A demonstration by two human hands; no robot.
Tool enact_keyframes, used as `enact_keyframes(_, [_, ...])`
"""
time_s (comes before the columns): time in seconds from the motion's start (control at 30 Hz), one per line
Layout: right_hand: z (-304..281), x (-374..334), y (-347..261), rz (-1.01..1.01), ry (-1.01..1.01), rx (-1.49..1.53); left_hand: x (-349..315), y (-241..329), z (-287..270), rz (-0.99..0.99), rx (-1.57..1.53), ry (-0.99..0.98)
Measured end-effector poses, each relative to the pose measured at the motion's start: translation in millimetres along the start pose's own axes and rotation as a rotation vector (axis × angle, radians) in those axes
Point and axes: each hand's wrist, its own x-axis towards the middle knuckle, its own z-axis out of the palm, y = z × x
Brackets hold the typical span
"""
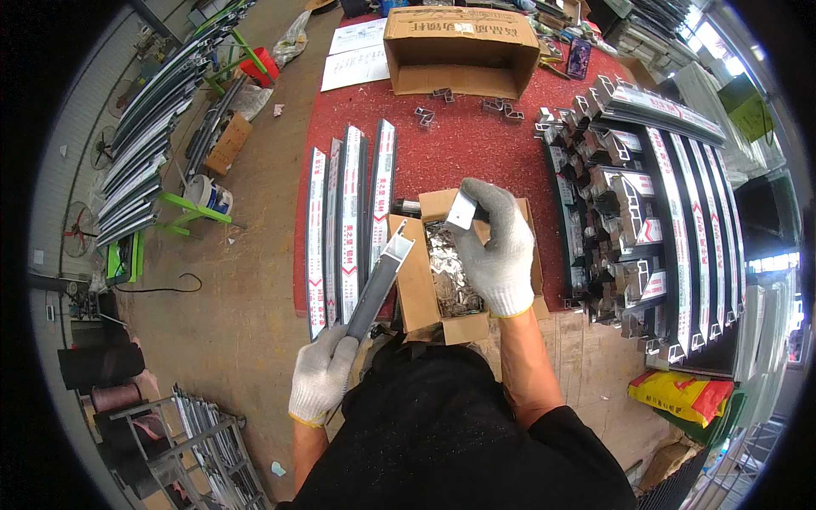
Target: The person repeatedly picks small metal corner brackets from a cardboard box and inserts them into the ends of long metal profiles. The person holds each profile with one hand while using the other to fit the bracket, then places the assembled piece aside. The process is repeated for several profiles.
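My left hand [325, 374], in a pale knitted glove, is closed round the lower part of a dark grey aluminium profile [378, 285]. The bar slants up to the right, and its silvery hollow cut end is uppermost. Pinched between the gloved fingers and thumb of my right hand [500, 251] is a small silvery metal piece [461, 211] with a flat face, its exact kind unclear. That hand is above an open cardboard box [411, 280] holding many small shiny metal parts [450, 270]. The piece and the profile's end are apart.
Several wrapped profiles [348, 229] lie left on the red tabletop [463, 149]. Stacked profiles [680, 229] fill its right side. Farther back are loose metal corner pieces [501, 108], a larger open carton [459, 68], white sheets [355, 61] and a phone [578, 59].
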Motion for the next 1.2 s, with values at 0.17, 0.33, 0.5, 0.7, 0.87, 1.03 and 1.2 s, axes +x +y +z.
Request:
enact_keyframes(0.17, [-6.0, 1.2, -13.5, 0.262, -0.094, 0.09, -5.3, 11.1, 2.8, -0.148, -0.063, -0.008])
enact_keyframes(0.33, [-16.7, 8.0, -32.1, 0.22, -0.236, -0.03, -4.4, 18.4, 6.8, -0.206, -0.076, 0.008])
enact_keyframes(0.5, [-7.0, 5.6, -35.5, 0.144, -0.292, -0.246, -2.4, 18.5, 11.5, -0.192, 0.037, 0.016])
enact_keyframes(0.7, [3.2, 2.4, -35.3, 0.137, -0.429, -0.355, 1.6, 21.4, 13.4, -0.221, 0.121, -0.033])
enact_keyframes(0.87, [-1.6, 7.6, -35.8, 0.086, -0.482, -0.129, 1.4, 17.5, 11.6, -0.171, 0.043, 0.004])
enact_keyframes(1.03, [-5.9, 11.4, -32.7, 0.025, -0.485, -0.134, 3.8, 11.7, 17.7, -0.115, -0.016, 0.046])
enact_keyframes(1.2, [12.0, 6.8, -33.1, -0.029, -0.362, -0.135, 17.6, 1.4, 9.5, 0.423, 0.402, 0.005])
